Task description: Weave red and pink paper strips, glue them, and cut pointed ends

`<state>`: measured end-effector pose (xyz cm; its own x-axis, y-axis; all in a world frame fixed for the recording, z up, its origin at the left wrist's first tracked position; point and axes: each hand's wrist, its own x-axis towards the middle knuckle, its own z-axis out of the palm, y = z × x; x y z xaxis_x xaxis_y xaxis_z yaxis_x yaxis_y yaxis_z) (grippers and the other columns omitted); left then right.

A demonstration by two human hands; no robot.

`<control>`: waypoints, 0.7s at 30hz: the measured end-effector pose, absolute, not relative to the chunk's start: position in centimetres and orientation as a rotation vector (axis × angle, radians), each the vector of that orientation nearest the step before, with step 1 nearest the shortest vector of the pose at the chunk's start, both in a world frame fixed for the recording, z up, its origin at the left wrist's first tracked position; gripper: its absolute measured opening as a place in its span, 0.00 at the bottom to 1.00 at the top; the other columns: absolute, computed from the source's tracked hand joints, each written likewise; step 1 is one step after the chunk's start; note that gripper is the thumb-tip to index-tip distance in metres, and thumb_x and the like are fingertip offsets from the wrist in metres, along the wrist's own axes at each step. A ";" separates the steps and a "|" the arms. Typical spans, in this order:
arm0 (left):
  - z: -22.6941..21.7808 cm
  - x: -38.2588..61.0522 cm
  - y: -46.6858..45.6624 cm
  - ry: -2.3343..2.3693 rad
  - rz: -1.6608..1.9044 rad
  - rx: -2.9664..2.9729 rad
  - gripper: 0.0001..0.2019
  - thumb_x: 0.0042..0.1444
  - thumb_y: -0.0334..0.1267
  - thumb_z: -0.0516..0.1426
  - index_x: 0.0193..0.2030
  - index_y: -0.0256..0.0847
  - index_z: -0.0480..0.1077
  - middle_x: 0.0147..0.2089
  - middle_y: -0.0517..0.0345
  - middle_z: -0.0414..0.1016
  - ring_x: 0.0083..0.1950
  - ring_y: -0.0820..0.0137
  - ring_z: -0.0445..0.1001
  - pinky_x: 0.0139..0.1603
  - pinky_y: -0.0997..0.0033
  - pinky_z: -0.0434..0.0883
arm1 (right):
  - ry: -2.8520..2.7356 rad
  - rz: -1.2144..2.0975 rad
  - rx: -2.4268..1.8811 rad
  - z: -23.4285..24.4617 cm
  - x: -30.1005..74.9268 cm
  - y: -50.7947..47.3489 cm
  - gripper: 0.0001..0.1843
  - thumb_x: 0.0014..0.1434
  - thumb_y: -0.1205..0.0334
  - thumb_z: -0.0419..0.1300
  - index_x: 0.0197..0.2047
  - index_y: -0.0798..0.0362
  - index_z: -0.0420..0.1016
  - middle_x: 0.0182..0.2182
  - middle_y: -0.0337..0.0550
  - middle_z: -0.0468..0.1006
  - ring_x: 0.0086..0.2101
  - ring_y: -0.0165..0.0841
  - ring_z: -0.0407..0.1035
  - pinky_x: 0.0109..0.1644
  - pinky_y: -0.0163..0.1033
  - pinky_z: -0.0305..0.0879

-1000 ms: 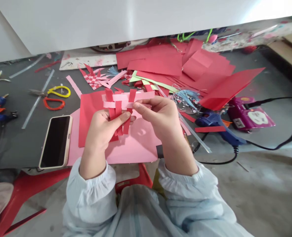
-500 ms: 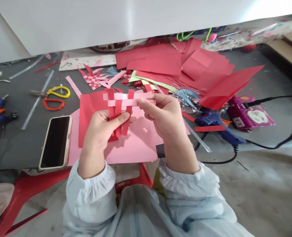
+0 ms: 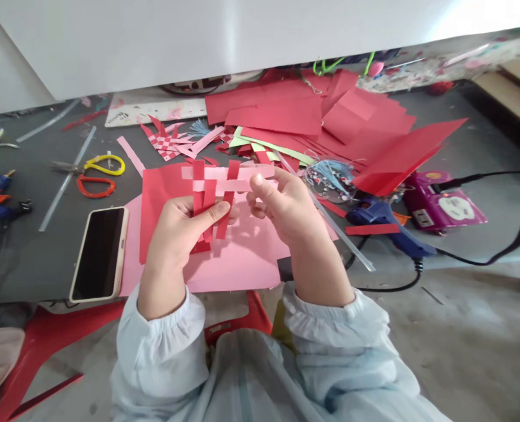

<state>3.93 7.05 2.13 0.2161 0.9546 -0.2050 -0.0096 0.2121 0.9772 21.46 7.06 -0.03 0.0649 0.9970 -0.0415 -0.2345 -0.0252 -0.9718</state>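
Centrally, red strips (image 3: 223, 229) and pink strips (image 3: 216, 173) cross above a pink sheet (image 3: 237, 271) reaching the edge of the counter (image 3: 35, 252). The left hand (image 3: 172, 227) has a closed grip on the red strips; the right hand (image 3: 291, 206) pinches the pink strips near their right ends, well apart from a glue gun (image 3: 391, 227). Leftward, a phone (image 3: 100, 253) lies by that edge; red sheets (image 3: 286, 112) crowd the far side.

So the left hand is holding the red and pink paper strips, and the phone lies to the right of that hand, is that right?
No, the phone lies to the left of the left hand, as the head view shows. That hand is indeed holding the red and pink paper strips.
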 end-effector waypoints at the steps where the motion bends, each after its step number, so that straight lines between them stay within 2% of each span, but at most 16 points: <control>1: 2.2 3.9 7.1 1.107 0.907 1.132 0.12 0.49 0.45 0.71 0.36 0.42 0.82 0.35 0.54 0.85 0.41 0.62 0.85 0.42 0.67 0.80 | -0.935 1.322 -1.076 0.0 21.5 7.1 0.31 0.42 0.34 0.72 0.37 0.51 0.76 0.25 0.34 0.70 0.23 0.24 0.62 0.23 0.33 0.57; 4: 2.3 3.9 7.0 1.071 0.876 1.149 0.09 0.50 0.44 0.70 0.36 0.43 0.82 0.35 0.56 0.86 0.41 0.63 0.85 0.42 0.69 0.80 | -0.861 1.382 -1.004 0.3 21.4 7.1 0.28 0.42 0.40 0.75 0.38 0.52 0.78 0.28 0.36 0.74 0.26 0.25 0.67 0.25 0.32 0.61; 7: 2.5 4.1 6.9 1.075 0.852 1.154 0.09 0.51 0.42 0.70 0.37 0.43 0.82 0.36 0.56 0.86 0.42 0.64 0.85 0.41 0.72 0.79 | -0.859 1.316 -0.940 0.3 21.3 7.0 0.17 0.46 0.51 0.76 0.30 0.53 0.79 0.23 0.34 0.71 0.22 0.22 0.62 0.24 0.31 0.59; 10: 2.4 4.4 6.9 1.086 0.874 1.131 0.09 0.50 0.41 0.71 0.37 0.42 0.82 0.36 0.55 0.86 0.42 0.65 0.85 0.41 0.74 0.79 | -0.901 1.235 -0.947 0.2 21.2 7.0 0.12 0.49 0.56 0.74 0.30 0.53 0.80 0.23 0.34 0.72 0.21 0.21 0.59 0.23 0.31 0.57; 15: 2.2 5.1 6.8 1.057 0.984 1.031 0.09 0.50 0.42 0.71 0.36 0.41 0.82 0.36 0.55 0.86 0.41 0.65 0.85 0.45 0.69 0.80 | -0.912 1.150 -0.938 0.1 21.2 6.9 0.10 0.51 0.56 0.73 0.31 0.52 0.81 0.24 0.35 0.73 0.23 0.22 0.60 0.25 0.32 0.56; 21: 2.4 5.3 6.7 1.096 0.987 0.990 0.14 0.47 0.45 0.72 0.37 0.40 0.81 0.38 0.53 0.86 0.42 0.62 0.85 0.48 0.64 0.80 | -0.915 1.077 -1.008 0.1 21.1 6.9 0.14 0.51 0.51 0.73 0.32 0.51 0.81 0.26 0.36 0.75 0.24 0.24 0.60 0.26 0.34 0.59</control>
<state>5.30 6.74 2.37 0.1699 0.9580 -0.2310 -0.1295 0.2541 0.9585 21.14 6.86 0.10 0.2286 0.9683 0.1004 -0.2558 0.1593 -0.9535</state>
